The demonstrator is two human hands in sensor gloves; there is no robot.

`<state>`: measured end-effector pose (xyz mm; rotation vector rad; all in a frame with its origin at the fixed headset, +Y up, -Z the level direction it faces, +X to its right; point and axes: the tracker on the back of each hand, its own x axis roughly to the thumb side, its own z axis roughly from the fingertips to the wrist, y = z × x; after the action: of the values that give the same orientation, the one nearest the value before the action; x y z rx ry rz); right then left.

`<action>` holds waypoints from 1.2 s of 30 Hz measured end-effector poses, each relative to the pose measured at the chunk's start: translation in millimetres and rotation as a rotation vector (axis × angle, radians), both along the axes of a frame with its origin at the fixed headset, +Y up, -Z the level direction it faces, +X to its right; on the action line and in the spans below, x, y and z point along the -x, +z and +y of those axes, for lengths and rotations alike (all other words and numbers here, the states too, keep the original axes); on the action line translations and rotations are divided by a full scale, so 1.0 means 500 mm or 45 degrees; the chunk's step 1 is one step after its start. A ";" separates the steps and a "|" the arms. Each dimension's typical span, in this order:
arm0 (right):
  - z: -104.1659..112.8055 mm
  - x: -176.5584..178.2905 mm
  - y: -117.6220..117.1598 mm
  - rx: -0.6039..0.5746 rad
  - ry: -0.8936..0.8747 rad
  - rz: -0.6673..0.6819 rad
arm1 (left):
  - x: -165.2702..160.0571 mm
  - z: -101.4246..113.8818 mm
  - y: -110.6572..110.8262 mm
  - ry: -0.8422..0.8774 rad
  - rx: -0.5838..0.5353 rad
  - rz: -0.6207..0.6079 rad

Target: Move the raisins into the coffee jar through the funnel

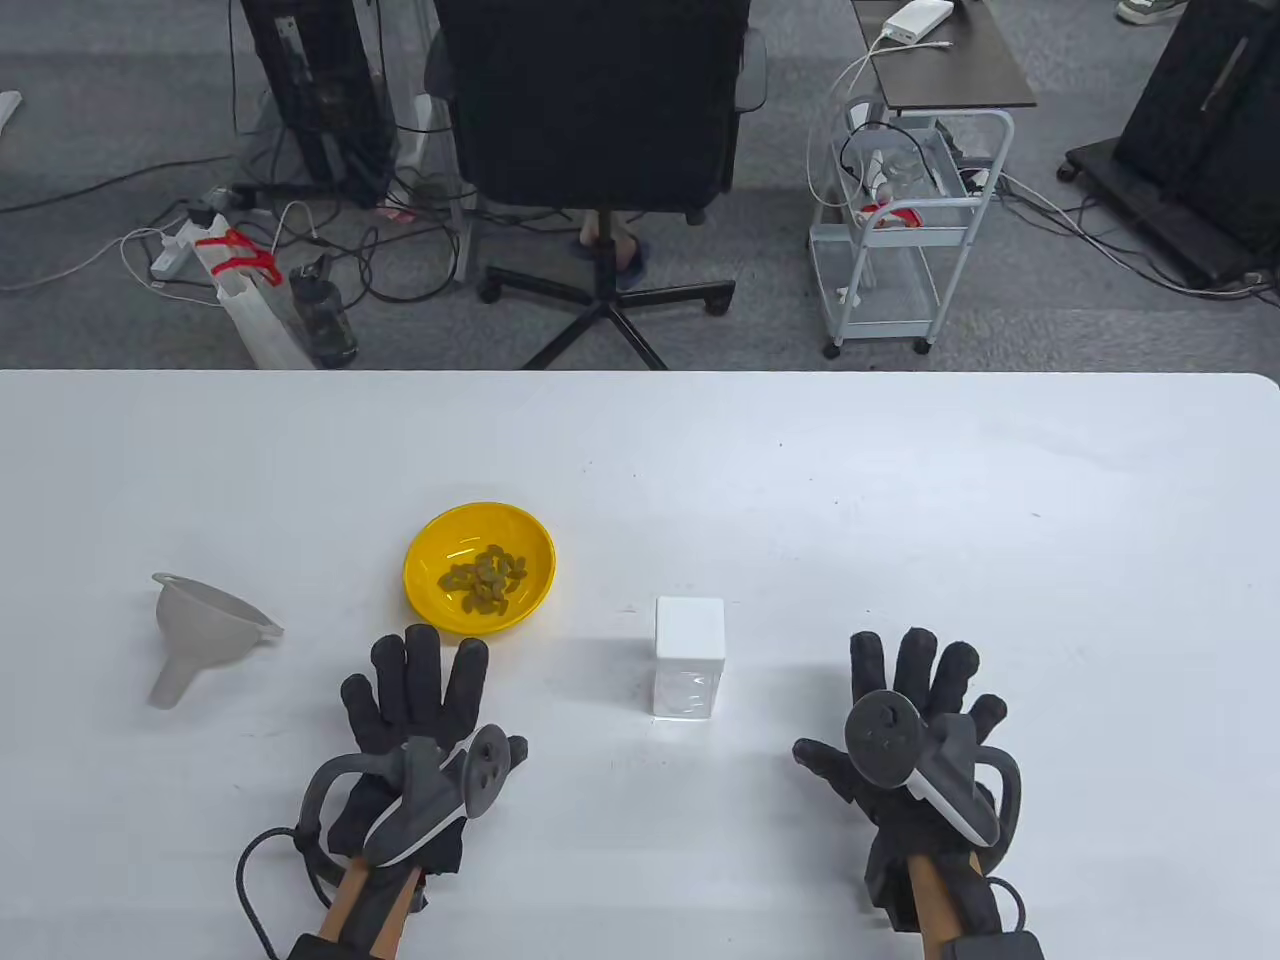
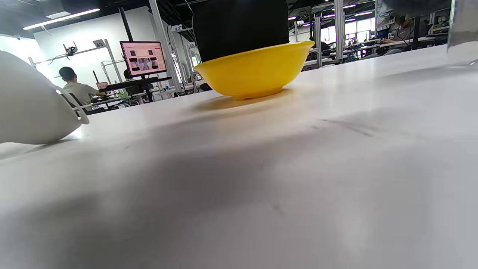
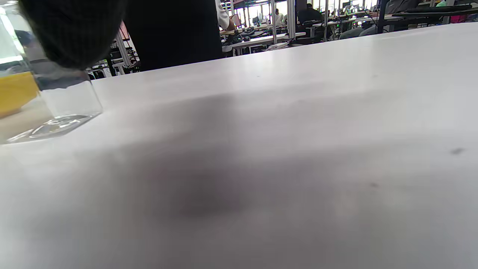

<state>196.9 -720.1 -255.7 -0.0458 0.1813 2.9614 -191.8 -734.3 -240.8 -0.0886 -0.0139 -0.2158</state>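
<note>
A yellow bowl [image 1: 479, 568] holds several raisins [image 1: 485, 579] left of centre; it also shows in the left wrist view [image 2: 254, 71]. A grey funnel [image 1: 203, 635] lies on its side at the far left, also in the left wrist view [image 2: 33, 106]. A clear square jar with a white lid [image 1: 689, 655] stands at centre; its clear base shows in the right wrist view [image 3: 56, 108]. My left hand [image 1: 420, 700] rests flat on the table just below the bowl, fingers spread, empty. My right hand [image 1: 915, 685] rests flat to the right of the jar, empty.
The white table [image 1: 900, 500] runs wide beyond the hands. Past its far edge stand an office chair [image 1: 595, 150], a wire cart [image 1: 900, 230] and cables on the floor.
</note>
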 end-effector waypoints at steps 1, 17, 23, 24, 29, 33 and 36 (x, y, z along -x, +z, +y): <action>0.000 0.000 0.001 -0.006 -0.001 0.000 | 0.000 0.001 0.001 -0.002 0.001 0.000; -0.010 -0.002 -0.005 0.057 -0.061 0.023 | 0.007 0.003 -0.001 0.064 -0.002 0.011; -0.016 0.000 -0.006 0.110 -0.168 0.085 | 0.010 0.013 0.001 0.078 -0.035 0.011; -0.018 0.001 -0.009 0.120 -0.199 0.100 | 0.011 0.014 0.002 0.089 -0.036 0.012; -0.026 0.020 -0.034 0.172 -0.357 0.186 | 0.010 0.015 0.001 0.094 -0.030 0.009; -0.024 0.048 -0.056 0.204 -0.429 0.266 | 0.011 0.016 0.002 0.103 -0.030 0.009; -0.025 0.076 -0.082 0.224 -0.546 0.288 | 0.011 0.016 0.003 0.111 -0.031 0.006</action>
<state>158.7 -732.7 -296.6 0.2721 0.4233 2.5099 -197.4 -726.1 -239.2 -0.0644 -0.0102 -0.1289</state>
